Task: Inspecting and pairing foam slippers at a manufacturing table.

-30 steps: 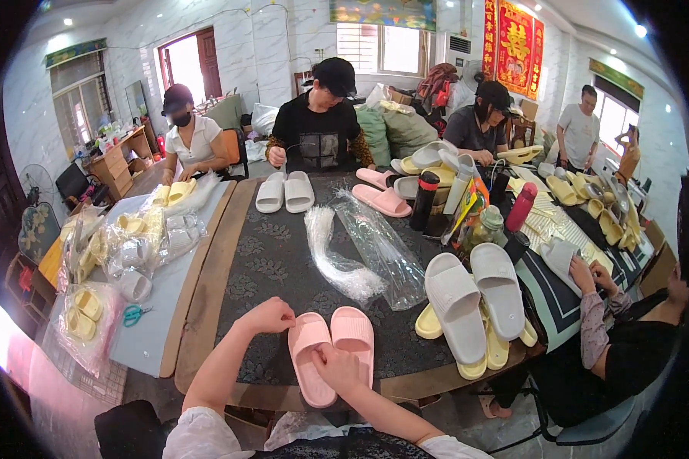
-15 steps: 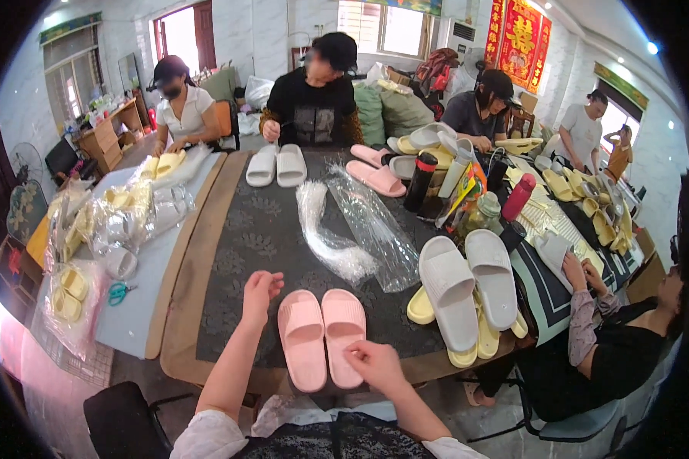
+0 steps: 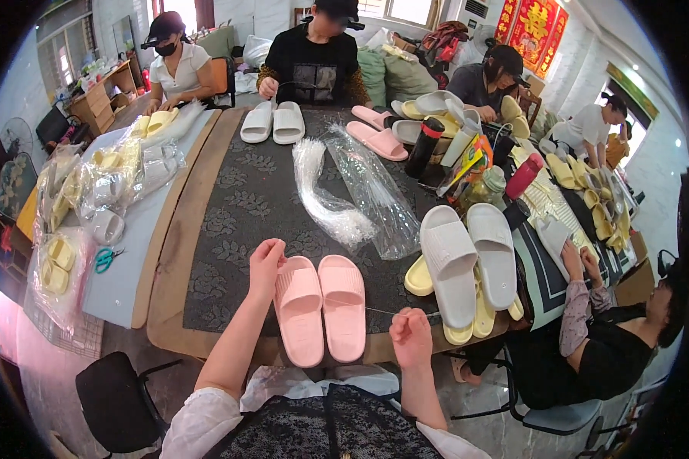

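Centrally, the brown-edged table (image 3: pixel 172 325) fills the near ground, dark patterned cloth (image 3: pixel 222 252) over its middle. Grey slippers (image 3: pixel 453 268) lie atop yellow ones off to the right; a bundle of clear strips (image 3: pixel 318 195) lies farther in, beyond the pink pair. That pair sits at the near edge, directly before the wearer and between the two hands: left slipper (image 3: pixel 299 310) and right slipper (image 3: pixel 343 310) side by side, long axes running away from the body, strapped ends far, open heels near. Left hand (image 3: pixel 265 268) is the nearer one, close by the outer far corner of the left slipper, fingers curled in; cannot tell whether they grip anything. Right hand (image 3: pixel 411 338) stands apart, out to the right of the pair and short of the grey slippers, fingertips drawn narrow, apparently pinching a strand. Smallest item: that thin pale strand (image 3: pixel 380 311), stretched sideways from the pink pair to the right fingertips, roughly across the slippers' length.
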### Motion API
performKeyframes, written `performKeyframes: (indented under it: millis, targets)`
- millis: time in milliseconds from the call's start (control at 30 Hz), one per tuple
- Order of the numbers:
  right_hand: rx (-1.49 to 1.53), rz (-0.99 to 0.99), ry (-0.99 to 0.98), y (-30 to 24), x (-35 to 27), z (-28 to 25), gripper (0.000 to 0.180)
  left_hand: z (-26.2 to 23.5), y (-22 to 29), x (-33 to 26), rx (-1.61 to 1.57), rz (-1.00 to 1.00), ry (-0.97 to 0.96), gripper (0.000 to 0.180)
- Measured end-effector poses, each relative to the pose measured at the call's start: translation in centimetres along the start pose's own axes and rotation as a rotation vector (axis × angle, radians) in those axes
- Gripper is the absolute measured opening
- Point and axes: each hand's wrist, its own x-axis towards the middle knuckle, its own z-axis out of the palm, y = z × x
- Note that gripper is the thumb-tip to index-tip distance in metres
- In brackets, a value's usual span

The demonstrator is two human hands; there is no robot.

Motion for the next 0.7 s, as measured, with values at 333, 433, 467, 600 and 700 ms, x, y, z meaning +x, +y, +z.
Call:
performKeyframes:
  millis: [333, 433, 467, 600, 700]
  targets:
    - [-0.609, 0.571, -0.182, 2.5, 1.7, 3.5, 0.016, 1.5, 0.8, -0.6, 0.349, 0.234, -0.180, 0.017]
    - [-0.459, 0.692, -0.170, 4.9, 3.2, 3.5, 0.016, 3.7, 0.6, -0.7, 0.391, 0.220, -0.310, 0.018]
    - [-0.309, 0.757, -0.143, 5.5, 3.9, 3.7, 0.015, 4.3, 0.5, -0.7, 0.412, 0.214, -0.372, 0.019]
    - [-0.116, 0.708, -0.089, 7.5, 6.0, 5.1, 0.011, 6.4, 0.0, -1.2, 0.786, 0.294, -0.453, 0.019]
    - [0.061, 0.701, -0.032, 8.7, 6.4, 5.2, 0.009, 6.0, -1.3, -0.6, 0.840, 0.397, -0.496, 0.017]
